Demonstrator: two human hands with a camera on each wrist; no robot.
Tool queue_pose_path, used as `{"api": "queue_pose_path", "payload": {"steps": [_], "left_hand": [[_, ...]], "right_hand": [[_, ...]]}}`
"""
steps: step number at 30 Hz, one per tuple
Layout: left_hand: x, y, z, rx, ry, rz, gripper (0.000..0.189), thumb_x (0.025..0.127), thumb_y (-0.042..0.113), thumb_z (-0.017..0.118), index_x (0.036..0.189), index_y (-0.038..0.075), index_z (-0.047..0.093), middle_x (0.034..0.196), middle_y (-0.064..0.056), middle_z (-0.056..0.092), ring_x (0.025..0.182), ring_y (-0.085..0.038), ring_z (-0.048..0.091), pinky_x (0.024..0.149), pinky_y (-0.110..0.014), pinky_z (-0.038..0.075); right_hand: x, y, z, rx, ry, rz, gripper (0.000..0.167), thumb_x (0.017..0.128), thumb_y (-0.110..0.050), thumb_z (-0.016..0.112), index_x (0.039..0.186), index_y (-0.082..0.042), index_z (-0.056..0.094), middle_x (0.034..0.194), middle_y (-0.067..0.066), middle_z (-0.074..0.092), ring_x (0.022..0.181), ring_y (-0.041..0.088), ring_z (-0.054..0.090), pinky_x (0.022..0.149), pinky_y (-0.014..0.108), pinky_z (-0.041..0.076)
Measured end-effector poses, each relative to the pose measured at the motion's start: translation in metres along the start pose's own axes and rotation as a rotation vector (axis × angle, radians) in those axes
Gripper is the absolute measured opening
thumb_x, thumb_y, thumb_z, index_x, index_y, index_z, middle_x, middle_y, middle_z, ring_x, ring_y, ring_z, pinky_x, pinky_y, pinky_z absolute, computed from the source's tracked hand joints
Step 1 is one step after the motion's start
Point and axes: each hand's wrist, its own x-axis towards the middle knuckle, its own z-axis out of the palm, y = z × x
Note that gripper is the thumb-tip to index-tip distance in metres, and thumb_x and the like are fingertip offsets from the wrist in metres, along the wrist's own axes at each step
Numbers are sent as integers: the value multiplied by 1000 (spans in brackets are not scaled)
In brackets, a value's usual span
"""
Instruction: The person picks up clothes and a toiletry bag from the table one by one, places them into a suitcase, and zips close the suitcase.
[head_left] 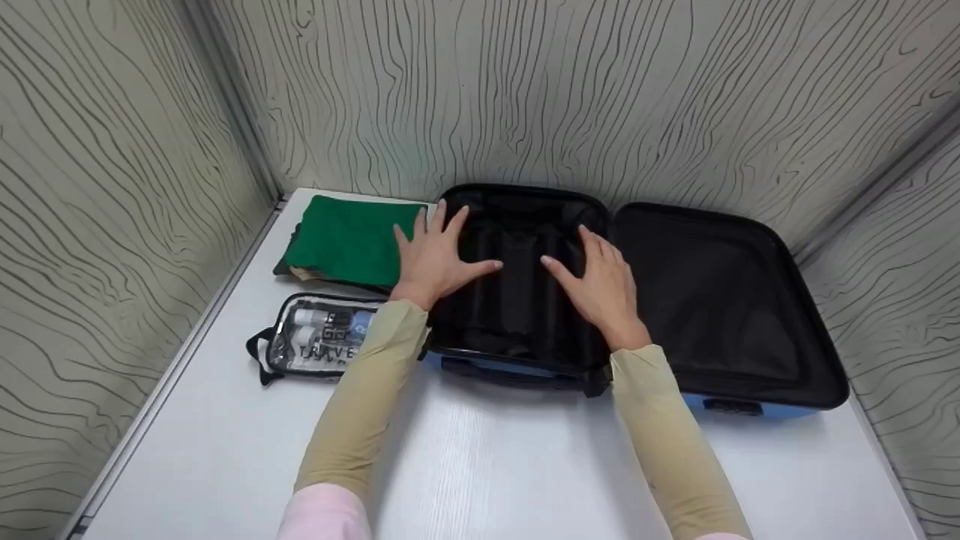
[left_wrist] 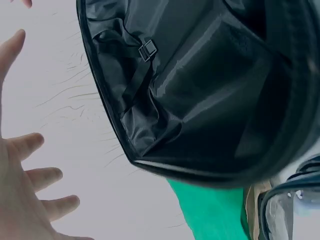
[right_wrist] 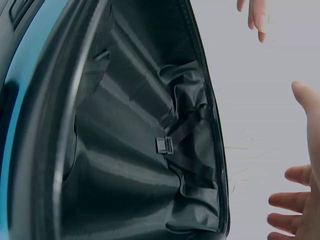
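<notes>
A blue suitcase with a black lining lies opened flat, its deep half (head_left: 517, 300) in the middle and its lid half (head_left: 712, 300) to the right. Over the left side of the deep half, my left hand (head_left: 433, 259) is spread with fingers apart and holds nothing. My right hand (head_left: 604, 289) is above the right side, fingers extended and nothing in them. Both wrist views look into the black lining, where a strap buckle (right_wrist: 164, 145) shows. The left hand (left_wrist: 25, 195) and right hand (right_wrist: 300, 200) appear at the edges of those views, apart from the suitcase.
Folded green cloth (head_left: 352, 240) lies on the white table (head_left: 480, 465) left of the suitcase, with darker and tan layers beneath. In front of it is a clear travel pouch (head_left: 315, 337) with small bottles inside. Patterned wall panels (head_left: 525, 90) stand behind and at both sides.
</notes>
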Motion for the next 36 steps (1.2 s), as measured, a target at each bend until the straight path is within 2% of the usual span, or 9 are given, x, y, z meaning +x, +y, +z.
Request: {"api": "queue_pose_path", "payload": {"steps": [5, 10, 17, 26, 36], "left_hand": [[-3, -11, -7, -13, 8, -10, 108, 78, 91, 49, 162, 26, 29, 168, -11, 18, 151, -42, 16, 113, -71, 7], [-5, -19, -15, -35, 29, -11, 103, 80, 88, 51, 159, 24, 38, 165, -13, 26, 149, -41, 22, 114, -69, 11], [-10, -31, -24, -57, 79, 16, 99, 82, 86, 52, 155, 21, 45, 160, -15, 34, 146, -41, 28, 113, -69, 15], [-23, -57, -27, -85, 95, -25, 99, 82, 85, 54, 153, 16, 48, 157, -17, 39, 144, -43, 31, 113, -69, 14], [-35, -75, -28, -97, 116, -37, 98, 82, 85, 55, 150, 14, 52, 154, -18, 44, 139, -43, 36, 112, -69, 18]], "right_hand": [[-2, -5, 2, 74, 72, -2, 87, 96, -69, 52, 159, -11, 36, 153, 18, 44, 138, 39, 40, 113, 57, 29], [-2, -11, 5, 120, 98, -3, 80, 98, -64, 54, 154, -8, 44, 149, 18, 49, 134, 38, 45, 109, 53, 35], [-6, -18, 10, 166, 94, -10, 74, 99, -60, 57, 151, -8, 49, 147, 16, 50, 134, 35, 46, 109, 52, 36], [-12, -24, 19, 211, 87, -37, 70, 99, -56, 59, 148, -7, 52, 145, 16, 53, 133, 34, 48, 109, 50, 37], [-17, -39, 31, 249, 52, -16, 69, 99, -56, 60, 148, -9, 52, 146, 14, 51, 134, 33, 47, 109, 48, 37]]}}
